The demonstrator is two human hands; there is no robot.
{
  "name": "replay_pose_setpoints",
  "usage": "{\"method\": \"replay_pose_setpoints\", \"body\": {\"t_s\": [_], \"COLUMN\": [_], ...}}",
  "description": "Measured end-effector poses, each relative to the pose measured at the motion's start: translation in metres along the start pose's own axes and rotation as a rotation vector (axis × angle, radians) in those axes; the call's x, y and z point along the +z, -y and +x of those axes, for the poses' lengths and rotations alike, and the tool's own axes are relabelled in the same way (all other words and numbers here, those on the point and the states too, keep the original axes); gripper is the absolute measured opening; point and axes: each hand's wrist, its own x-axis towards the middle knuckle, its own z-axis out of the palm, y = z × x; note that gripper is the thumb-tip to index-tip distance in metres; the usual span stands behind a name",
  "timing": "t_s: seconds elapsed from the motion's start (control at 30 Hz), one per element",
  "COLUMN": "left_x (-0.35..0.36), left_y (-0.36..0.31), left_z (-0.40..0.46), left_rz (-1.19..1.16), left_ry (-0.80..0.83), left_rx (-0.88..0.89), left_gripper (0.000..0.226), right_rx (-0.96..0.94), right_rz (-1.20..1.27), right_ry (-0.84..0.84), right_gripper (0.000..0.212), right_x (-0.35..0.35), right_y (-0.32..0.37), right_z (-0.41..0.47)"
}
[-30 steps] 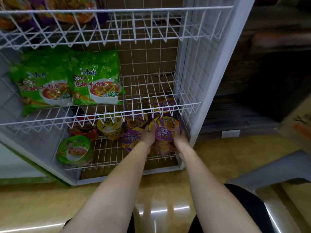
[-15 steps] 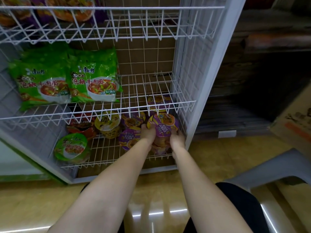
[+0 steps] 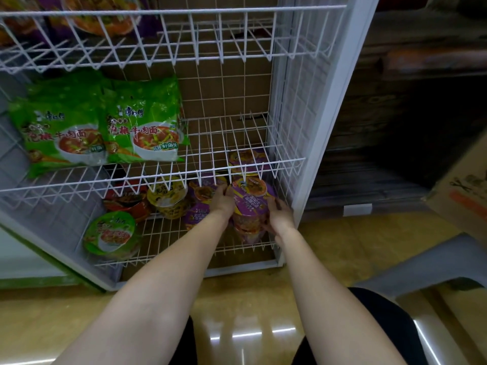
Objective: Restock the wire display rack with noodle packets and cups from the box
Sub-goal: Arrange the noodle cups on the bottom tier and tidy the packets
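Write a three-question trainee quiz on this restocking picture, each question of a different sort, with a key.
1. True or false: both hands hold the purple cup.
2. Which shelf holds the green packets? A top, B middle, C bottom.
3. What colour is the cup lying at the bottom shelf's front left?

Key: 1 true, the left hand and right hand grip its sides. 2 B. 3 Green, the green cup.
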Motion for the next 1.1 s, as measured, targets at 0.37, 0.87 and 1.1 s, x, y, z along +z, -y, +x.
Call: {"method": "replay_pose_setpoints", "body": {"t_s": [0.37,0.87,1.1], "left_x": [0.011,0.008,0.0], "left_y": [-0.006,0.001,0.005], "left_z": [-0.005,-0.01,-0.011], "left_rz": [-0.13,-0.149,-0.244], "left_ry": [-0.008,0.066,0.051], "left_rx": [-0.089,-0.101,-0.14], "left_gripper": [0.045,0.029,0.051], "right_rx": [0.008,-0.144,-0.166], "right_rz": [-0.09,-0.367,-0.337], "right_ry": [-0.015,-0.105,-0.24], "right_gripper": [0.05,0.053,0.056], "right_x": [0.004,0.008,0.014], "right_y": [0.016,0.008,0.013], "right_z": [0.005,-0.013,-0.032]}}
